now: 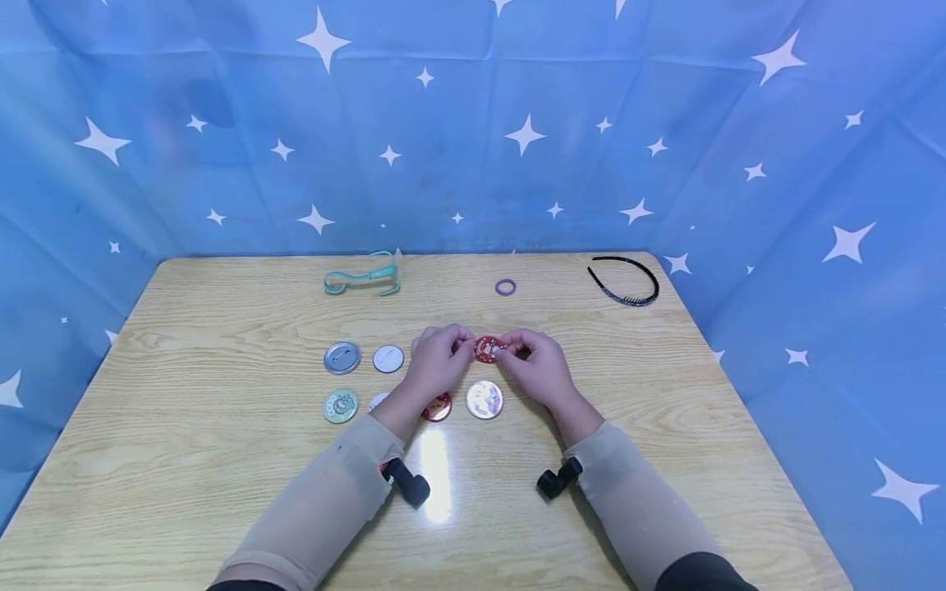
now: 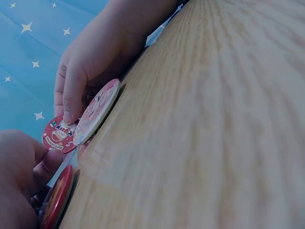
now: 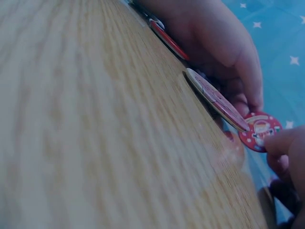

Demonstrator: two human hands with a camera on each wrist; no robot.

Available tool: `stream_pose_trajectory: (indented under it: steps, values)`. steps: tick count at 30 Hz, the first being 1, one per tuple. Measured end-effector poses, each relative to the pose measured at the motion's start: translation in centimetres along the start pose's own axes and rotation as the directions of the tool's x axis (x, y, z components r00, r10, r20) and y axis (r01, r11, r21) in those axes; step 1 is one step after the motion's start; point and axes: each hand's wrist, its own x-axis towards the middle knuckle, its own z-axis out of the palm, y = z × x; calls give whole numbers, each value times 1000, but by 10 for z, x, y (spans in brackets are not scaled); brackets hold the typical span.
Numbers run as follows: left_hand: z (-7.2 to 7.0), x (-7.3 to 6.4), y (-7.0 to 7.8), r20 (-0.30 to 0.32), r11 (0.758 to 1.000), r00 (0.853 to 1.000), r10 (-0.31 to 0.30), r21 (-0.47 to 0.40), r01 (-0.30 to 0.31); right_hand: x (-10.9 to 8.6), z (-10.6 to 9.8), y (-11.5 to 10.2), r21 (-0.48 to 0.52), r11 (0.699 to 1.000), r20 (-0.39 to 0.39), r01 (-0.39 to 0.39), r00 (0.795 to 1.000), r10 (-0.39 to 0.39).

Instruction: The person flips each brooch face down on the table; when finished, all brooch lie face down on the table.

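Between my two hands is a round red button badge (image 1: 488,349) with a cartoon figure on its face. My left hand (image 1: 441,357) pinches its left edge, and my right hand (image 1: 538,367) grips the opposite edge between thumb and fingers. Nearer to me lie a pale pink badge (image 1: 484,400) and another red badge (image 1: 438,407), the latter partly covered by my left wrist. In the left wrist view, the pale pink badge (image 2: 97,112) overlaps part of the held badge (image 2: 59,135). The right wrist view shows the thumb on the held badge's face (image 3: 259,129).
Left of my hands lie a badge with its pin side up (image 1: 342,358), a white badge (image 1: 388,359), a green badge (image 1: 341,406) and one mostly hidden by my forearm (image 1: 378,400). Farther back are a teal ribbon-like item (image 1: 364,277), a purple ring (image 1: 506,286) and a black headband (image 1: 628,301).
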Motion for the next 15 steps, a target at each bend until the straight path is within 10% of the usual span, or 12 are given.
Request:
stream_pose_trajectory:
  steps: [15]
  values:
    - [2, 0, -2, 6, 1000, 1000, 6, 6, -6, -1, 0, 0, -3, 1000, -15, -18, 1000, 18]
